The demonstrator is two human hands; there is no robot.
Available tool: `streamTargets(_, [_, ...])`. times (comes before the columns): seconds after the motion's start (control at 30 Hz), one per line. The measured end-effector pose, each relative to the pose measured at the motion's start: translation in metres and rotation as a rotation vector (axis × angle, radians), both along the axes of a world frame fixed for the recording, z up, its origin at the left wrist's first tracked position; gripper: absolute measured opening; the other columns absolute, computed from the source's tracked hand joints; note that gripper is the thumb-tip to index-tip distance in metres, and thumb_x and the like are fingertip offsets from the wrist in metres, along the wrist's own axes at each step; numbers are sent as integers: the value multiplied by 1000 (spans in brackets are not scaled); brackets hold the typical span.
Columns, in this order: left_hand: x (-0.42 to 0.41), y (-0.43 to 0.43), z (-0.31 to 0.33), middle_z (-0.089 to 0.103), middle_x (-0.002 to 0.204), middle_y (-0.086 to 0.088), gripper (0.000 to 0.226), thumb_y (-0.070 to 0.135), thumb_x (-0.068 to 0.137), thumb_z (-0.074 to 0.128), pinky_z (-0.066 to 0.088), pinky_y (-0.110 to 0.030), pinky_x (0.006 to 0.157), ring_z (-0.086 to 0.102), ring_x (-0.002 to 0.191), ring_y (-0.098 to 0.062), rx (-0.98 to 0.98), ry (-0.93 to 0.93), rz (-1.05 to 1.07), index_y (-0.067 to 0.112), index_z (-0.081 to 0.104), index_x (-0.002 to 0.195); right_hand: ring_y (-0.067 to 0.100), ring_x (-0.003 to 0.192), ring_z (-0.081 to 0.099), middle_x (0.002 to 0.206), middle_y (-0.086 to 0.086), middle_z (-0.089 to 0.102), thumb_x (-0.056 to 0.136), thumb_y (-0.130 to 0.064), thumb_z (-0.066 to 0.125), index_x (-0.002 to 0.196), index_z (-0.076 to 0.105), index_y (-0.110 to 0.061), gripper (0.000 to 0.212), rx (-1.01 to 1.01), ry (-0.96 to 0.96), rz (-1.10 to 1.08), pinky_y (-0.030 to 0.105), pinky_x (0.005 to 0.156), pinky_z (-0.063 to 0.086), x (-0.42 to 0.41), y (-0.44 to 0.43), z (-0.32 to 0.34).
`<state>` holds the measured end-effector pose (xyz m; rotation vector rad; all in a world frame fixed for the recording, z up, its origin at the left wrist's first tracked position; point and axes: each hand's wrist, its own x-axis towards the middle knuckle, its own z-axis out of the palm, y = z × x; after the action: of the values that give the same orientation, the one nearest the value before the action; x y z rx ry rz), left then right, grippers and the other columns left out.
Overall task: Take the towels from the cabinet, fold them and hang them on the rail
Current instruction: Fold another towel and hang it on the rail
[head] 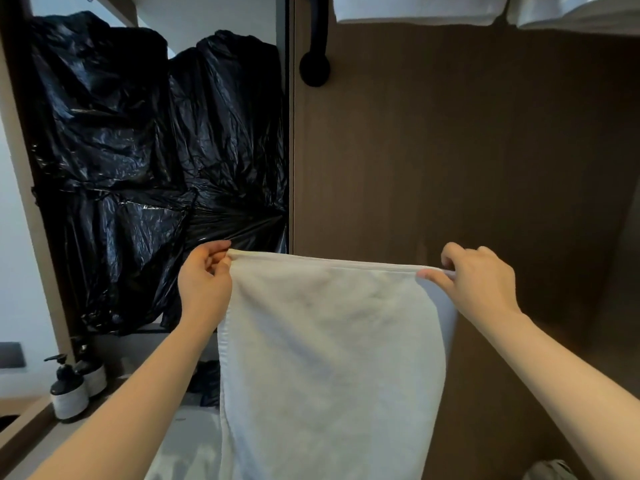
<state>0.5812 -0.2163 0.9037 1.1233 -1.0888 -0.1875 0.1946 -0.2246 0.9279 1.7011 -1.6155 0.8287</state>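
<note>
A white towel (329, 358) hangs lengthwise, its long axis vertical and its top edge level, in front of a brown panel (450, 150). The left hand (204, 278) pinches the top left corner; the right hand (478, 278) pinches the top right. More towels (419, 8) hang above.

The open cabinet (19, 168) on the left is packed with bulging black plastic bags (121, 116), stacked one above another on its shelves. Two pump bottles (69, 396) stand side by side on the counter (34, 431) below it. Along the top edge, white towels (419, 10) hang from the black rail (318, 36).
</note>
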Motion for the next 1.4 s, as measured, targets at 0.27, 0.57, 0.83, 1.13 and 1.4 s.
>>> streamTargets(0.27, [-4, 4, -43, 67, 82, 7, 20, 13, 91, 60, 42, -13, 64, 62, 74, -8, 152, -10, -18, 27, 68, 101, 6, 66, 43, 58, -13, 46, 80, -77, 44, 69, 56, -28, 51, 228, 97, -146, 16, 43, 34, 2, -6, -56])
streamTargets(0.57, [-54, 45, -40, 71, 84, 7, 22, 8, 87, 67, 50, -9, 71, 66, 80, -3, 114, -75, -250, 28, 69, 96, 18, 96, 54, 96, -3, 60, 87, -47, 65, 99, 65, -22, 28, 403, -146, 296, 30, 77, 44, 37, 36, -55])
streamTargets(0.83, [-104, 91, -77, 71, 65, 0, 20, 1, 78, 76, 52, -17, 68, 67, 67, -8, 230, 62, -415, 12, 60, 82, -13, 110, 50, 125, -22, 58, 96, -32, 58, 128, 61, -28, 33, 569, -686, 726, -5, 87, 31, 100, 91, -114])
streamTargets(1.13, [-114, 116, -97, 72, 72, -8, 20, 1, 78, 76, 50, -17, 63, 67, 67, -8, 285, 83, -478, 14, 61, 78, -1, 99, 58, 99, -20, 63, 96, -27, 56, 98, 64, -25, 8, 545, -892, 883, 6, 78, 43, 111, 109, -145])
streamTargets(1.4, [-104, 140, -123, 70, 78, -1, 17, 1, 76, 77, 53, -17, 67, 65, 73, -16, 377, -16, -413, 12, 68, 85, 1, 86, 58, 85, -20, 60, 94, -36, 53, 91, 58, -25, 12, 571, -950, 845, 10, 69, 47, 111, 117, -152])
